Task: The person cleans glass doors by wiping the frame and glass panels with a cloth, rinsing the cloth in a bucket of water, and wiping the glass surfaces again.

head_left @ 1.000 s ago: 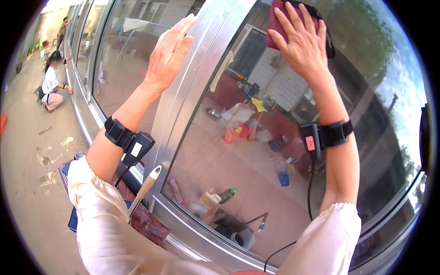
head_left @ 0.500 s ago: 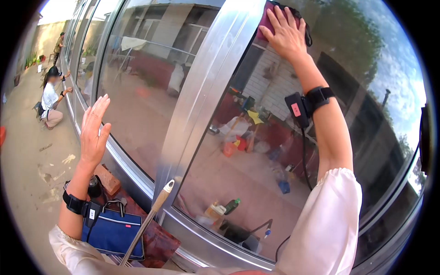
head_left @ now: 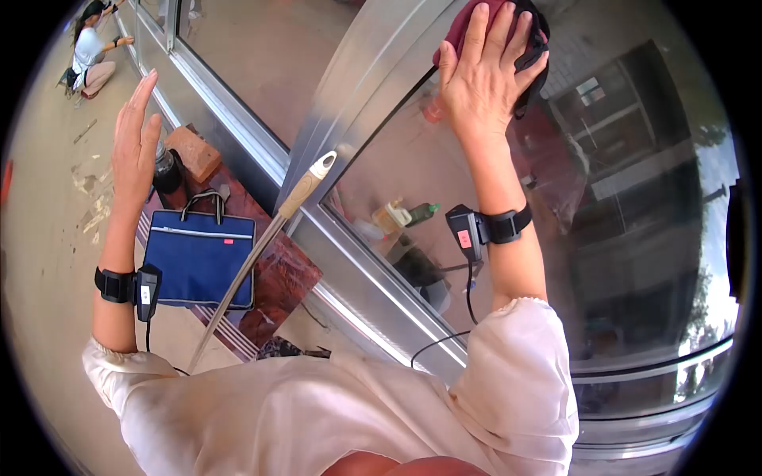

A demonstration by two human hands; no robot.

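My right hand (head_left: pixel 486 83) holds a maroon and black cloth (head_left: pixel 458 36) pressed against the window glass (head_left: pixel 548 206), fingers spread over it. The cloth bunches out past my fingers, and its middle is hidden under the palm. On the other side, my left hand (head_left: pixel 136 147) is raised in the air, fingers stretched out, with nothing in it. Close to it are a dark bottle (head_left: pixel 167 176) and a brick (head_left: pixel 193 152). Each forearm wears a black strap with a small cabled device.
A long pole with a beige handle (head_left: pixel 305 186) leans on the metal frame (head_left: pixel 325 119). Below it, a blue bag (head_left: pixel 198 262) lies on a reddish patterned sheet (head_left: pixel 290 278). Farther along the windows, a person (head_left: pixel 94 59) crouches. The glass reflects a building and sky.
My view has tilted downward, so the bag, pole and my torso show more fully. The cloth stays under my right hand against the glass. My left hand remains raised and empty.
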